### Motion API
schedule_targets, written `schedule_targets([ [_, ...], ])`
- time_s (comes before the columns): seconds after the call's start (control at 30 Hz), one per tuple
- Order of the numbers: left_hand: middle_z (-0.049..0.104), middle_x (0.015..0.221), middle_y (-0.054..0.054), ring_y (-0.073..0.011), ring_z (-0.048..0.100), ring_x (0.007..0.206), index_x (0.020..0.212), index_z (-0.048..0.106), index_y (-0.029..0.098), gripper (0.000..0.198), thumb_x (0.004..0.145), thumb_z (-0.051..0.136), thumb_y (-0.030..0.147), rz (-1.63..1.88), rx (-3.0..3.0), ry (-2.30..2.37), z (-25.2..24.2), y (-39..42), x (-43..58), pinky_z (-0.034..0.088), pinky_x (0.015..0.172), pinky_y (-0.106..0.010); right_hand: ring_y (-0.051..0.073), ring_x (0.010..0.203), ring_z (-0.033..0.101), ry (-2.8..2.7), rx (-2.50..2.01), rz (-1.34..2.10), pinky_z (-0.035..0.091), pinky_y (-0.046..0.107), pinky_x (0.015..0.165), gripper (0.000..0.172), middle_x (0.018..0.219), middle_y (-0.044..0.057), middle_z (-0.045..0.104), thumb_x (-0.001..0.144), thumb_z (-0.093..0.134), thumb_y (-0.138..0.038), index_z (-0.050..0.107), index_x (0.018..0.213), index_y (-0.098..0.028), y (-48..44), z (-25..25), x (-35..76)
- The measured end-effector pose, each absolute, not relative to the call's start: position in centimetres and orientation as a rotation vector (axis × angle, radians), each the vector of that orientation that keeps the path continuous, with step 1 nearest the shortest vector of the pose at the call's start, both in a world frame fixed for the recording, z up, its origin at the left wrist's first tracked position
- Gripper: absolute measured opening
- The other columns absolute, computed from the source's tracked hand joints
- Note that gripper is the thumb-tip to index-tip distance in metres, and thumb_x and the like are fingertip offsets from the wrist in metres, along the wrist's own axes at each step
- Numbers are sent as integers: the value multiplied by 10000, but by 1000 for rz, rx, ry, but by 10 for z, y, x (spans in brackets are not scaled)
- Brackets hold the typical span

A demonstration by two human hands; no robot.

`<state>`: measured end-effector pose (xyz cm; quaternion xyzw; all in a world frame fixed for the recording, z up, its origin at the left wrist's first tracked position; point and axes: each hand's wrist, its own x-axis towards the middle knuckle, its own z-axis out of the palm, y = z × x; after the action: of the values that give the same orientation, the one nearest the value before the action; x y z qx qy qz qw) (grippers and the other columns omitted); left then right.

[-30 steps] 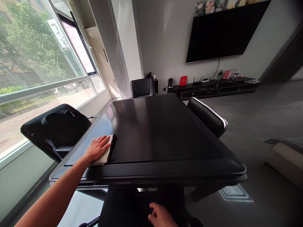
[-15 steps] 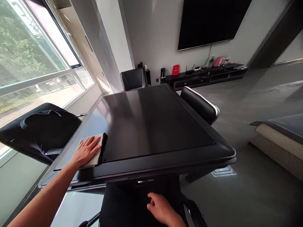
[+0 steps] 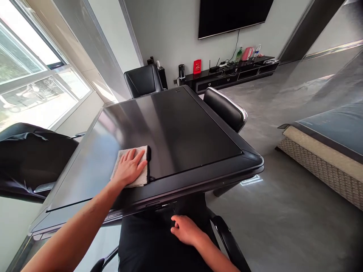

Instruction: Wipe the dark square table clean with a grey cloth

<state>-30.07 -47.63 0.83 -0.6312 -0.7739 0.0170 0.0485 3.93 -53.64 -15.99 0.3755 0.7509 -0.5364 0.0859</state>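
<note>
Tabletop wiping in a grey living room: my left hand point(image 3: 129, 169) lies palm-down on a folded beige terry cloth point(image 3: 141, 176), fingers spread and pressed against it, with no pinch, the cloth flat under my palm rather than gathered. The cloth sits toward the left of the black table point(image 3: 172, 124), close to its near edge. Its right side carries a dark strip that may be a hem or a fold; from this slanted view I cannot be sure.

Pressing the cloth along the surface is the step in hand. Beyond it, the glossy black top runs on to the far end and out to the right, with pale window glare across its left part, and that is the stretch facing my hand.

My right hand point(image 3: 185, 229) hangs just below the table's near edge, over my dark trousers point(image 3: 159, 245), fingers loosely curled and holding nothing visible.

A black leather chair point(image 3: 143, 81) stands at the far end, a chrome-trimmed chair point(image 3: 224, 109) at the right side, and a dark chair point(image 3: 28, 162) at the left, beneath a large window point(image 3: 28, 90). On the far wall a television point(image 3: 232, 15) hangs above a low black console point(image 3: 232, 77) bearing a red card point(image 3: 197, 66) and a pink kettle point(image 3: 247, 53).
</note>
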Motion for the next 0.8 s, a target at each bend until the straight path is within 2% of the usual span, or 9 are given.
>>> schedule_targets([
  [0.17,433,1783,-216,-439,394,1682,1787,490,253,663,1215,396,575,17,-2094,-2197,16,-424,-224,337,1394,-606,283,1214,778,2276,1125,-1602,521,333,1013,514,1279,112,854,1000,691,-232,781,1504,-177,-538,-169,38],
  [0.37,500,1703,-203,-431,464,1596,1753,534,301,641,1201,474,621,-99,-2238,-2045,18,-371,-141,371,1353,-609,327,1267,749,2294,1127,-1593,527,398,1099,586,1286,154,842,988,663,-246,753,1553,-120,-539,-179,36],
  [0.53,507,1689,-203,-439,454,1590,1726,561,326,662,1184,461,693,-197,-2309,-2023,13,-327,-77,357,1343,-629,322,1294,740,2294,1121,-1583,512,383,1126,595,1299,139,837,976,663,-242,753,1554,-131,-540,-185,36],
  [0.8,455,1769,-195,-474,364,1672,1721,550,330,696,1171,384,723,-213,-2437,-2032,10,-272,21,291,1369,-659,295,1192,781,2259,1142,-1642,539,356,1036,578,1205,104,848,968,689,-246,775,1534,-167,-539,-191,36],
])
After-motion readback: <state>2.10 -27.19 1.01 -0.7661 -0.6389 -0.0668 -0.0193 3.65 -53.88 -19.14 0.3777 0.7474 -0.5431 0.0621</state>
